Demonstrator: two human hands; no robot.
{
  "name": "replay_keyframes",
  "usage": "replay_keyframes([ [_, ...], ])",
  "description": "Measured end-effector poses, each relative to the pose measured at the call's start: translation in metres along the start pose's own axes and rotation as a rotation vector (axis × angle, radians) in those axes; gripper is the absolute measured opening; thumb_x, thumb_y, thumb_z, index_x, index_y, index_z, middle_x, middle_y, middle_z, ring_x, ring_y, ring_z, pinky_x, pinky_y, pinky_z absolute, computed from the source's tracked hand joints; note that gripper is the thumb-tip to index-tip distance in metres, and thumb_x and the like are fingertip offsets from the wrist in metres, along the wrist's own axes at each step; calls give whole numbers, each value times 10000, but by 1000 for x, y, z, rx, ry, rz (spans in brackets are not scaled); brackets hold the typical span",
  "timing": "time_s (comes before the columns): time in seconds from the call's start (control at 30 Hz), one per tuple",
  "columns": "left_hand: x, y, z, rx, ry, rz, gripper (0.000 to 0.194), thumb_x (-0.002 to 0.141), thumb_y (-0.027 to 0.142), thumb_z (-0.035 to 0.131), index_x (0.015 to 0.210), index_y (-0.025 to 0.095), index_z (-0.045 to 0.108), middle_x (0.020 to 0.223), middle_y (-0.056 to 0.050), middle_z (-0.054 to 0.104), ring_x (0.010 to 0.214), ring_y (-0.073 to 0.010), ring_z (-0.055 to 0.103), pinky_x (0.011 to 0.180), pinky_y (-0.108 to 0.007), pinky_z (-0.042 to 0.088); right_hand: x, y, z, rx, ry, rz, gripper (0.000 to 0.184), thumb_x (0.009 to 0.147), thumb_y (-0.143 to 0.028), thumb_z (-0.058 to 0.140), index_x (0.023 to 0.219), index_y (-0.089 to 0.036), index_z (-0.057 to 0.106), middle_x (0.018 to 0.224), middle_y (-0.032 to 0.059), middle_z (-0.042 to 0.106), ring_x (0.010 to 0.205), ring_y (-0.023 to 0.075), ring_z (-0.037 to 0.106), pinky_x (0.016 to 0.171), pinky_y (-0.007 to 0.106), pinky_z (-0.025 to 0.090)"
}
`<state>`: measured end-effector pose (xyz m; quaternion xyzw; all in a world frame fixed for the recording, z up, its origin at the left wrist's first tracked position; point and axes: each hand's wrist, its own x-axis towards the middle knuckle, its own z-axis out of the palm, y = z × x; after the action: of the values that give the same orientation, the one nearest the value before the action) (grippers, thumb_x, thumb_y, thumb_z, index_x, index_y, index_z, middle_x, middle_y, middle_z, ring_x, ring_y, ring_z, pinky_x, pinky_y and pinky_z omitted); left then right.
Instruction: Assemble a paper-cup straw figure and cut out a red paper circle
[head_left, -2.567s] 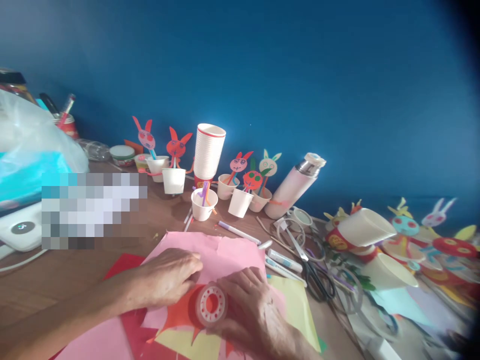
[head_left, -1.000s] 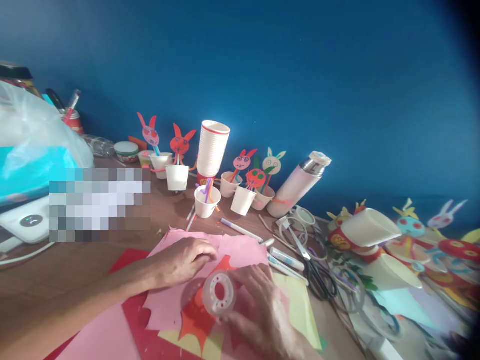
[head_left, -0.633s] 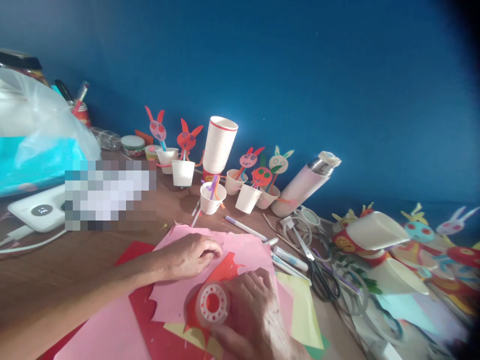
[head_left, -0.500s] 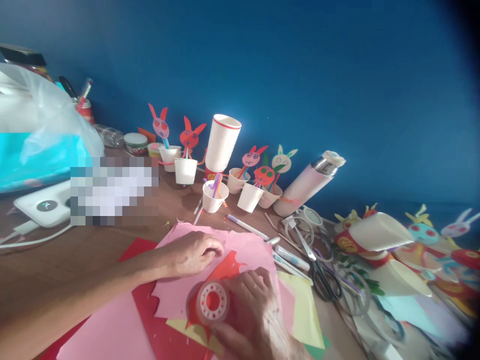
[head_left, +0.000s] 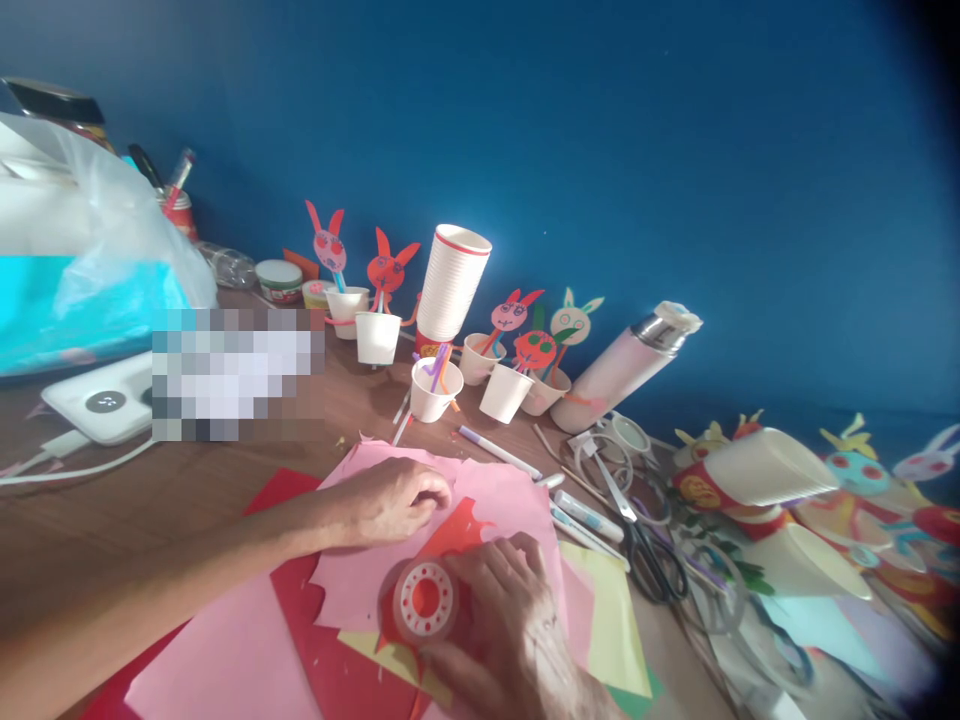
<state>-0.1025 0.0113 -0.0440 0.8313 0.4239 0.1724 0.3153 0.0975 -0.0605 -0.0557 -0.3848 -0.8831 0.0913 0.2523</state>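
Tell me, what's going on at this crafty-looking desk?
Someone is working with paper and tape. Their right hand holds a roll of tape over orange-red paper. The left hand is over the pink paper, fingers curled; I can't tell whether it pinches anything. Behind the hands are paper cups with rabbit-faced cutouts, a tall stack of paper cups and a leaning thermos. Black-handled scissors lie to the right.

The head-worn camera looks forward and down — past the bare left hand (head_left: pixel 394 502) and bare right hand (head_left: pixel 512 600) (both close) — toward the plain dark-blue wall (head_left: pixel 525 130).
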Motion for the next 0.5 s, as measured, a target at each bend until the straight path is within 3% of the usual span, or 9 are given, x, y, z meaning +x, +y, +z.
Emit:
replay_keyframes([
  [0.5, 2, 1, 1, 6, 1, 40, 330, 759, 63, 428, 853, 219, 703, 877, 7, 721, 793, -140, 628, 701, -206, 421, -1, -3, 6, 80, 31, 22, 455, 724, -554, 633, 1014, -212, 557, 855, 45, 599, 744, 233, 506, 776, 410, 295],
])
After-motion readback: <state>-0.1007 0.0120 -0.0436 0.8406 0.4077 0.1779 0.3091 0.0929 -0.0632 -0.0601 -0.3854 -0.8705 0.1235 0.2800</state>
